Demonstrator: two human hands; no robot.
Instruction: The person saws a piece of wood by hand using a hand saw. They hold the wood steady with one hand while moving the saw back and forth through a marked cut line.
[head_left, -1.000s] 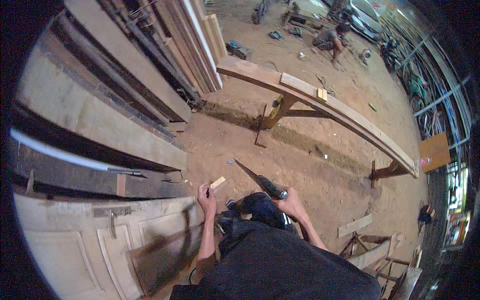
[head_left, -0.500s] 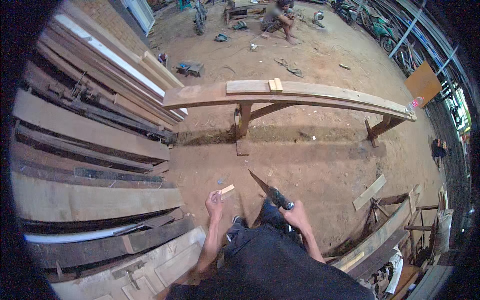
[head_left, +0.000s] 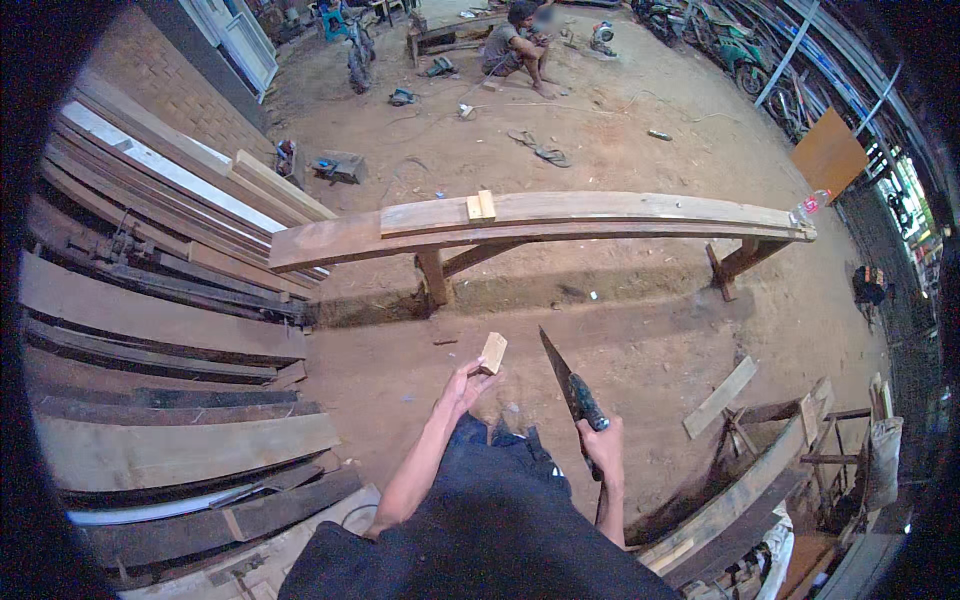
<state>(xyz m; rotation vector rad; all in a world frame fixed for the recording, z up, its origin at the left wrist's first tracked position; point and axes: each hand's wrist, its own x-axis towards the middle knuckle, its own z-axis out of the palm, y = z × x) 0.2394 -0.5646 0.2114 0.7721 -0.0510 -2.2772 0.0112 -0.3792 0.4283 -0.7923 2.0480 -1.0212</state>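
saw handle [head_left: 586, 402] pt. hidden by R fingers [head_left: 597, 437], bottle [head_left: 813, 203] blurry

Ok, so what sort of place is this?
Probably a woodworking workshop with a brown dirt floor: long brown wooden boards are stacked at the left, a long brown wooden bench stands ahead, and your right hand holds a pointed, black-handled handsaw.

The head view, from the left of 2 wide fisheye cameras worn on the person's head, looks down and forward over the black cloth shirt [head_left: 460, 540] at the nearest lower edge. The bare left hand [head_left: 463, 388] and bare right hand [head_left: 603, 440] sit a little farther out; the long brown wooden bench [head_left: 330, 240] crosses ahead of them, well apart, bowed by the lens, with brown earth floor [head_left: 610, 135] stretching beyond.
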